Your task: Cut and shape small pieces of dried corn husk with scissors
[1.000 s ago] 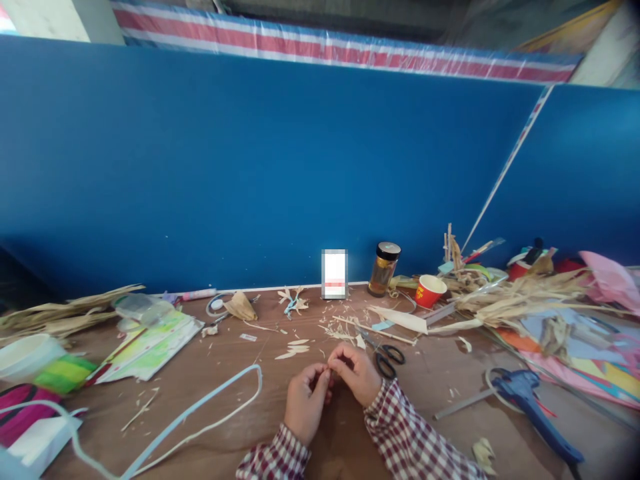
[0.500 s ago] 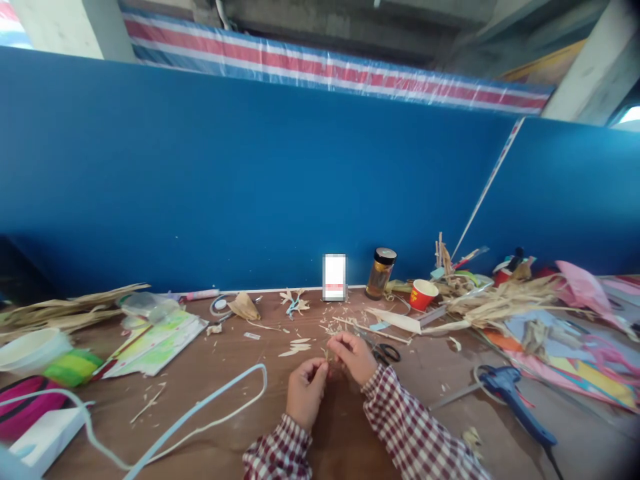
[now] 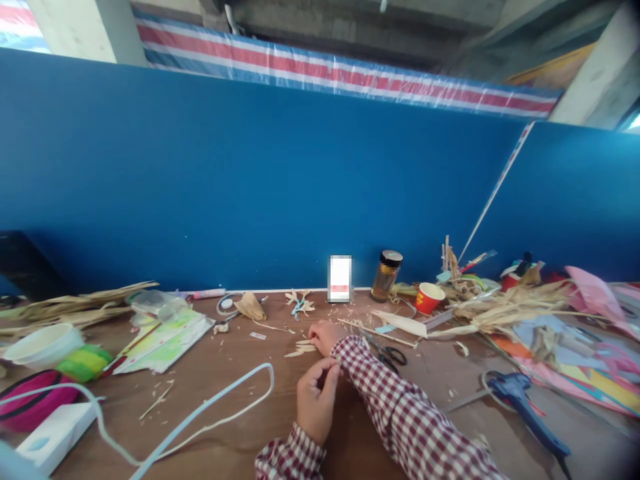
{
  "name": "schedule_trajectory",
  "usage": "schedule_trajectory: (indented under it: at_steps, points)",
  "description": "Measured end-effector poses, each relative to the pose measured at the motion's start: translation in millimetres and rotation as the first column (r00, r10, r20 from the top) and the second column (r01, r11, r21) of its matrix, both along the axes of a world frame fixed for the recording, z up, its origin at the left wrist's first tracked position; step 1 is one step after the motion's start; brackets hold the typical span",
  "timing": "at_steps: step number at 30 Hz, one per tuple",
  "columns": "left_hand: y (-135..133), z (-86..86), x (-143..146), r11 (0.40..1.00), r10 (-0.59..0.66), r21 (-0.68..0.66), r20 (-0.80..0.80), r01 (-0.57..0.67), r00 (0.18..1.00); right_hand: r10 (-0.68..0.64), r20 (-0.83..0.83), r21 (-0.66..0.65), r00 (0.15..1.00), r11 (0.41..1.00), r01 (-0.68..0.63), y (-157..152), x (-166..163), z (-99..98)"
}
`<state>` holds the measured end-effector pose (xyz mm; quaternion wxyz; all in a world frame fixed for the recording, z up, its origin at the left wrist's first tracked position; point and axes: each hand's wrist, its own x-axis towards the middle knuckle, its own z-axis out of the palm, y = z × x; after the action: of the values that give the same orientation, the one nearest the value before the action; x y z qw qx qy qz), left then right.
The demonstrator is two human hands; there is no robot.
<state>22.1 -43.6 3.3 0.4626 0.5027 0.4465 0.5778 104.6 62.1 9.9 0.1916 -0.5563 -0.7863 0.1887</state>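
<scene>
My left hand (image 3: 316, 400) rests on the brown table (image 3: 240, 400) near the front edge, fingers pinched together on something too small to make out. My right hand (image 3: 325, 335), in a red checked sleeve, reaches forward and left to a few pale husk slivers (image 3: 301, 347) lying on the table; its fingers are curled down at them and mostly hidden. Black scissors (image 3: 390, 357) lie just right of my right forearm.
A blue partition rises behind the table. A light blue covered wire (image 3: 220, 400) loops at the front left. Husk strips (image 3: 75, 307), a white bowl (image 3: 43, 343) and paper lie left. A jar (image 3: 386, 275), red cup (image 3: 430, 297), husk pile (image 3: 510, 303) and blue glue gun (image 3: 525, 407) sit right.
My right hand has left the left hand and reached forward and left to the husk slivers. The left hand stays in place, still pinched. The camera has tilted up slightly.
</scene>
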Motion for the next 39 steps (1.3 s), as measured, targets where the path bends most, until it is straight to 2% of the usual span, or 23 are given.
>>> schedule_trajectory:
  at_steps: [4,7,10,13,14,16,18,19,21,26,32,39]
  points:
    - [8,-7.9,0,0.988,0.018,-0.151,0.147,0.005,0.989,-0.036,0.039,-0.035,0.999,0.999,0.037,7,-7,-2.3]
    - [13,-10.5,-2,0.976,0.062,-0.217,0.217,-0.014,0.974,-0.075,0.002,-0.027,0.997,0.997,0.075,5,-4,2.6]
    - [17,-12.1,-4,0.962,0.104,-0.272,0.261,-0.030,0.960,-0.125,-0.104,0.021,0.987,0.992,0.128,-9,8,9.3]
    - [20,-14.5,-5,0.951,0.131,-0.307,0.286,-0.038,0.949,-0.153,-0.241,0.030,0.958,0.986,0.164,-37,20,7.4]
    - [20,-15.5,-4,0.951,0.126,-0.307,0.289,-0.033,0.949,-0.158,-0.311,0.006,0.937,0.986,0.169,-47,22,4.1]
    - [20,-17.7,-3,0.958,0.088,-0.286,0.292,-0.001,0.952,-0.204,-0.640,-0.129,0.741,0.979,0.158,-64,23,-4.8]
    - [19,-19.4,-1,0.964,0.045,-0.264,0.276,0.031,0.960,-0.253,-0.788,-0.218,0.561,0.967,0.130,-75,22,-13.0]
    - [18,-19.8,0,0.966,0.033,-0.257,0.261,0.037,0.965,-0.267,-0.814,-0.242,0.516,0.963,0.117,-78,22,-15.7]
    - [17,-19.8,1,0.966,0.032,-0.256,0.226,0.028,0.974,-0.271,-0.826,-0.254,0.494,0.962,0.104,-79,21,-18.1]
    - [16,-18.7,0,0.966,0.027,-0.259,0.158,0.015,0.987,-0.221,-0.845,-0.186,0.488,0.975,0.120,-78,24,-17.2]
    - [18,-21.8,-2,0.963,-0.013,-0.264,0.120,0.044,0.993,-0.297,-0.873,-0.295,0.387,0.953,0.066,-76,24,-22.3]
    - [20,-28.5,-2,0.964,-0.039,-0.258,0.117,0.069,0.992,-0.325,-0.910,-0.335,0.258,0.942,0.008,-74,25,-26.4]
